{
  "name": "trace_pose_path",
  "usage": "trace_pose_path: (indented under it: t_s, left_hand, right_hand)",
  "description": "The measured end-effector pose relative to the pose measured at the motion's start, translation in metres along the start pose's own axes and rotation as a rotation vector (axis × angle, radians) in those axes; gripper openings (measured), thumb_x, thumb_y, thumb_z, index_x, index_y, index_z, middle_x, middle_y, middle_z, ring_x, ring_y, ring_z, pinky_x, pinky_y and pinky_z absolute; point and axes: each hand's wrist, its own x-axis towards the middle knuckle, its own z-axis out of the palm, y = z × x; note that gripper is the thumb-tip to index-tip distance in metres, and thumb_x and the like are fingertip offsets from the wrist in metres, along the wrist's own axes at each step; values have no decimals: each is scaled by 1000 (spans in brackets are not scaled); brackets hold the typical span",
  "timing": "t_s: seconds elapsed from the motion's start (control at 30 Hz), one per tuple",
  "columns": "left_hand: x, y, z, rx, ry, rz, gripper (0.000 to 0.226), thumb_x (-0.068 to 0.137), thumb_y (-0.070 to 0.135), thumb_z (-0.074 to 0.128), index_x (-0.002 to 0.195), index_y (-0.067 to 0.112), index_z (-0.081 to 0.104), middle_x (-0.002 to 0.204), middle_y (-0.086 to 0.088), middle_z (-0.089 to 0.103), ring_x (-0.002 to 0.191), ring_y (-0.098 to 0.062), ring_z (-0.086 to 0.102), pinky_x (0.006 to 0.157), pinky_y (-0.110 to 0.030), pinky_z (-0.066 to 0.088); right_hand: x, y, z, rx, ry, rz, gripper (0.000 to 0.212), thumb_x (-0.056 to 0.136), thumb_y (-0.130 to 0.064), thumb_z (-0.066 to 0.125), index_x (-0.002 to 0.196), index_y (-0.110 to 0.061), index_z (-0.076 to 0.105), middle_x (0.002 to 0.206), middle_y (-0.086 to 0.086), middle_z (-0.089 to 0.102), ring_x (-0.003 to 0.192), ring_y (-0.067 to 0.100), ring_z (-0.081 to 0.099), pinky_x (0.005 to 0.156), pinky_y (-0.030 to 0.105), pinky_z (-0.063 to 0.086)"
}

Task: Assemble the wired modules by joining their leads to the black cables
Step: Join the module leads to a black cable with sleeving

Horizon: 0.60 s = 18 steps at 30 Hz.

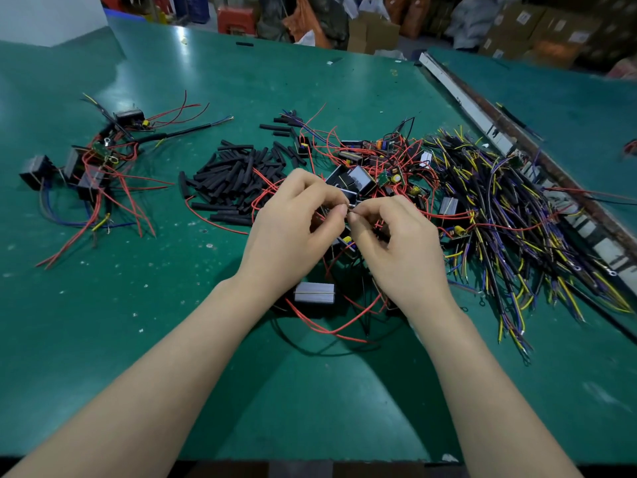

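Both grips pinch thin red lead [348, 210] fingertip-to-fingertip.

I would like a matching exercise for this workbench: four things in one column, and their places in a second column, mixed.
Things:
1. pile of black sleeve pieces
2. bundle of black cables with yellow and purple leads
3. grey module
4. group of finished modules

Places:
A. far left of the green table
B. right of both hands
C. between the two wrists
D. behind the left hand, to its left

Pairs: 1-D, 2-B, 3-C, 4-A
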Motion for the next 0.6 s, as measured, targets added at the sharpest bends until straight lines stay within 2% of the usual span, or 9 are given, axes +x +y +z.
trace_pose_path:
  t_s: [0.07,0.27,0.43,0.53,0.6]
  left_hand:
    - [-1,0,0,-4,29,-24,11,86,18,63,88,11,71,94,-3,57,81,-13,54,70,-34,48]
    - [0,2,0,16,49,-129,11,85,19,64,85,11,72,90,3,56,77,-9,52,70,-33,47]
    - [-2,6,-1,163,1,-139,11,86,22,62,84,14,69,95,2,57,76,-23,57,66,-40,50]
    - [-3,8,-4,312,-84,-126,15,88,28,57,89,16,67,103,3,55,73,-35,56,65,-41,50]
    - [-3,8,-7,382,-136,-54,16,89,28,55,89,15,65,105,1,55,71,-37,56,60,-40,49]
  right_hand:
    - [-2,-1,-1,-53,36,-24,9,90,-23,62,94,-18,69,96,-3,63,84,20,59,61,44,51]
    - [-4,-9,1,-277,139,-110,7,86,-23,67,89,-19,73,90,-2,66,87,24,61,53,31,47]
    - [-4,-13,3,-369,178,-196,3,83,-19,70,84,-19,73,83,-4,66,79,23,60,47,23,39]
    - [-3,-9,2,-441,158,-235,5,84,-18,70,84,-21,74,83,-5,65,78,24,58,49,23,34]
    - [-3,-5,1,-478,144,-276,6,82,-14,73,83,-20,74,85,-2,66,78,27,57,58,27,34]
